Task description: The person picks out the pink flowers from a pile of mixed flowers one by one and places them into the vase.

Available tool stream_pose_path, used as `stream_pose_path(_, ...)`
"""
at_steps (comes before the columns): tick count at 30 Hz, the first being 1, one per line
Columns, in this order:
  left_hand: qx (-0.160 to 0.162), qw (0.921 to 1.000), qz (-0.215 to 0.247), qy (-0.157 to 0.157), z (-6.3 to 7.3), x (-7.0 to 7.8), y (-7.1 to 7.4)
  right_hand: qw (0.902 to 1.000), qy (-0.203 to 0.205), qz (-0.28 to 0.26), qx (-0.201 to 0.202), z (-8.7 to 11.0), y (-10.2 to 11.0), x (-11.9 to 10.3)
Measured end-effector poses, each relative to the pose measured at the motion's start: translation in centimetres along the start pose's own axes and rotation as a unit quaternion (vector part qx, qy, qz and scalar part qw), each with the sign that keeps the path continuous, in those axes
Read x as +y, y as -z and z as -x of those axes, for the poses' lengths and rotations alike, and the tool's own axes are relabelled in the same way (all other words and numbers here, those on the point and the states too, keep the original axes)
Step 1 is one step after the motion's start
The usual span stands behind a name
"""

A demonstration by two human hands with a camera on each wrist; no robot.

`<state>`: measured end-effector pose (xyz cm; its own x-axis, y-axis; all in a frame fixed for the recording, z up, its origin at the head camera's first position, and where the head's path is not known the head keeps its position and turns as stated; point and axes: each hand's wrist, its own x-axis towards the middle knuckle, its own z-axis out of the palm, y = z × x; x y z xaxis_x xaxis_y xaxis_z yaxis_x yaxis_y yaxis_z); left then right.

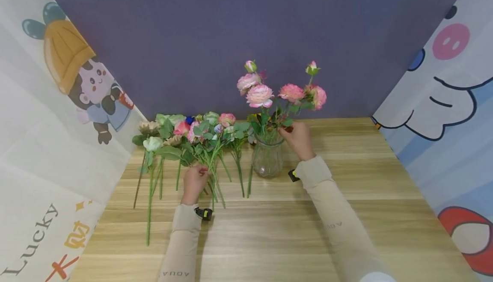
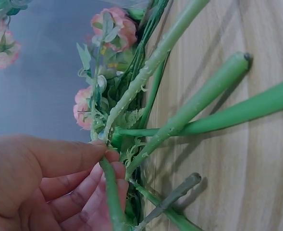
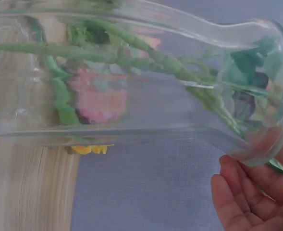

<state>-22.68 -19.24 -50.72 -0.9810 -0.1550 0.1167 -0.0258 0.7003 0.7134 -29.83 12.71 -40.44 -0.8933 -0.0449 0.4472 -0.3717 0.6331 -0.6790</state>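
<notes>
My left hand (image 1: pixel 195 183) is over the stem ends of a heap of artificial flowers (image 1: pixel 204 134). Between thumb and fingers it pinches a green flower stem (image 2: pixel 113 192), with other stems crossing close beside it. A clear glass vase (image 1: pixel 267 160) stands upright right of the heap, holding pink flowers (image 1: pixel 259 96) and buds on tall stems. My right hand (image 1: pixel 299 138) grips the vase's rim from the right, its thumb (image 3: pixel 271 142) seen through the glass and its curled fingers (image 3: pixel 227 197) just outside. Inside the vase, green stems (image 3: pixel 170 65) cross.
Loose stems (image 1: pixel 148 213) point toward the front of the wooden table (image 1: pixel 262 239), left of the vase. A yellow flower (image 3: pixel 93 148) shows behind the vase. A dark purple-grey panel (image 1: pixel 246 29) rises along the back, and printed curtains (image 1: pixel 50 145) hang at both sides.
</notes>
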Motion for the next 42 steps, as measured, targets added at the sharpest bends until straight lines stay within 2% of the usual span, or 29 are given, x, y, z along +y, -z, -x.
stream_pose_path(9,-0.011,0.9999,-0.002,0.008,0.1,0.2,0.0,0.9996,0.004,0.025,-0.01,-0.1,0.6,-0.2)
stream_pose_path(16,-0.039,0.999,0.008,0.019,0.2,0.4,0.2,0.9988,-0.033,-0.035,-0.005,0.1,1.0,0.1)
stream_pose_path(21,-0.051,0.9982,0.027,0.013,0.2,0.6,0.3,0.9944,-0.067,-0.081,-0.011,0.1,1.4,0.4)
stream_pose_path(28,-0.061,0.9952,0.075,0.013,0.3,1.0,0.1,0.9875,-0.104,-0.116,-0.024,0.3,2.1,0.6)
stream_pose_path(31,-0.077,0.989,0.12,0.039,0.4,1.2,-0.3,0.981,-0.118,-0.152,-0.029,0.7,2.1,0.9)
stream_pose_path(36,-0.118,0.9646,0.207,0.112,0.7,1.7,-0.6,0.9593,-0.146,-0.238,-0.041,1.7,2.2,1.9)
stream_pose_path(39,-0.126,0.9573,0.228,0.126,0.9,2.1,-0.7,0.9477,-0.158,-0.274,-0.039,2.2,2.2,2.4)
stream_pose_path(42,-0.129,0.956,0.232,0.124,1.0,2.4,-0.6,0.9338,-0.161,-0.318,-0.031,2.7,2.2,2.6)
